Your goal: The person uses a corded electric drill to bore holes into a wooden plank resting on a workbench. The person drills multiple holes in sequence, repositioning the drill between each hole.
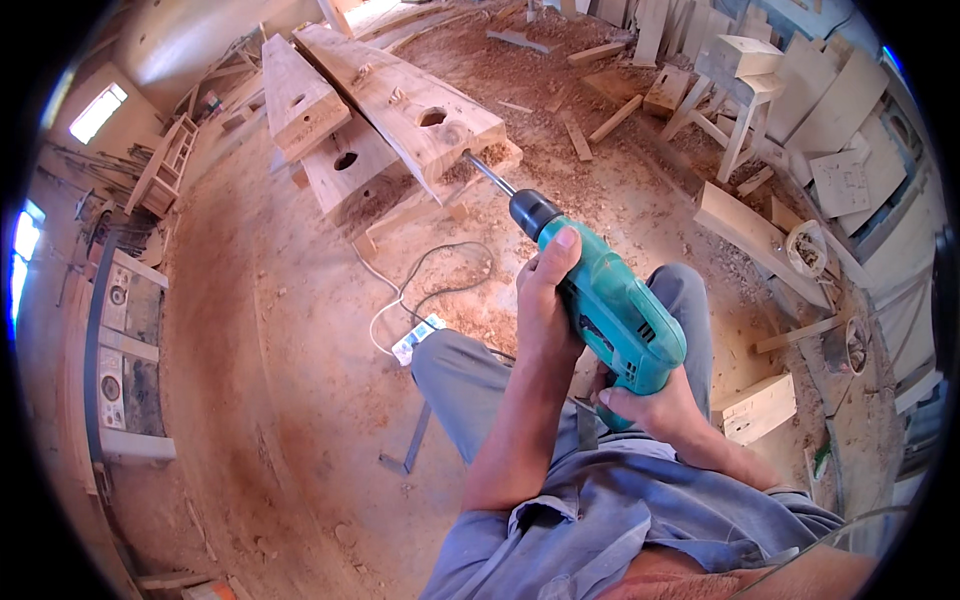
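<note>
A green power drill [622,318] with a black chuck points away from me, up and to the left. My left hand [548,290] wraps round the front of its body, thumb along the top side. Lower down, my right hand [650,402] grips the handle; most of its fingers are hidden behind the drill. The drill bit [490,172] meets the near end of a thick wooden beam [400,105], its tip out of sight at the wood. Two more beams with holes, an upper one [300,95] and a lower one [352,170], lie alongside on the left.
On the floor, a white power strip [417,340] with looping cables lies by my left knee. A metal square [405,455] rests nearby. At right stand a wooden trestle [735,110], a long beam [755,240], a round container [806,248] and a short block [757,408]. Shavings litter the ground.
</note>
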Action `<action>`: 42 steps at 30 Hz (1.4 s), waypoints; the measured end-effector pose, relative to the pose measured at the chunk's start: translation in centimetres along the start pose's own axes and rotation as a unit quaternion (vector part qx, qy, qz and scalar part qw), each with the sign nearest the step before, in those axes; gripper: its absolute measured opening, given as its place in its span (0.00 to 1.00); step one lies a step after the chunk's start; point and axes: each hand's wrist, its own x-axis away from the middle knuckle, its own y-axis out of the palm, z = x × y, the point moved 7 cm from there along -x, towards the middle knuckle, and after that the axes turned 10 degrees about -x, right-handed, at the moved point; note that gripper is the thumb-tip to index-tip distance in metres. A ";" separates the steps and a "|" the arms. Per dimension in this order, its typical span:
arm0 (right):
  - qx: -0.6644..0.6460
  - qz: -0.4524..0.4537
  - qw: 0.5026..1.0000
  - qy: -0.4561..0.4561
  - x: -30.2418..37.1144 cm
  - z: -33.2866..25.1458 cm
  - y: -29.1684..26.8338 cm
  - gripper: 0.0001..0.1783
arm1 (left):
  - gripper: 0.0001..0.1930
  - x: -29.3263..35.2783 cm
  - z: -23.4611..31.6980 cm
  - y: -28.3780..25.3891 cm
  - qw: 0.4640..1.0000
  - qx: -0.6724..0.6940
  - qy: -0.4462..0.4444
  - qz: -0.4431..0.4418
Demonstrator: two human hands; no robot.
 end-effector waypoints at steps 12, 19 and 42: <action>-0.036 0.027 0.999 0.010 -0.9 -0.7 0.1 0.18 | 0.21 -0.7 0.6 -0.4 0.999 -0.007 0.033 0.033; 0.009 0.034 0.999 -0.039 -4.9 1.2 1.6 0.13 | 0.24 -2.7 3.4 -2.3 0.997 -0.051 0.053 0.038; -0.012 0.010 1.000 -0.019 -3.5 1.5 1.5 0.21 | 0.25 -1.7 2.3 -2.1 0.998 -0.040 0.039 0.017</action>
